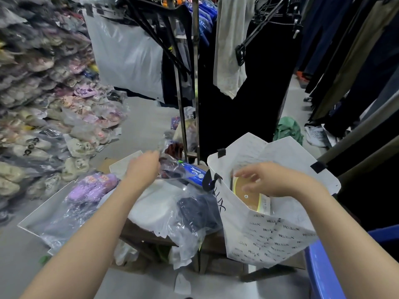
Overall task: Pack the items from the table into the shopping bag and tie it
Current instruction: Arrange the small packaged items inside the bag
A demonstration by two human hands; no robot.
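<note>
- The left hand (144,167) reaches forward over the table (149,231), its fingers closed on a clear plastic packet (172,169) holding something dark.
- Just beyond that packet lies a blue pack (195,172) with white lettering, touching the near edge of the bag.
- The right hand (267,180) hovers over the mouth of the white shopping bag (274,234) — fingers spread and loose, grasping nothing.
- The bag stands open at the right of the table, black print on its side; inside, below the right hand, a tan flat item with a yellow edge (246,194) shows.
- Between the forearms, a dark garment in clear wrap (198,212) rests on the table, partly over a white bagged item (155,203).
- To the left — on a flat white sheet (43,214) — sits a bagged pair of purple slippers (92,186).
- Bagged footwear (38,87) is heaped along the far left; dark clothes (241,93) hang behind the table.
</note>
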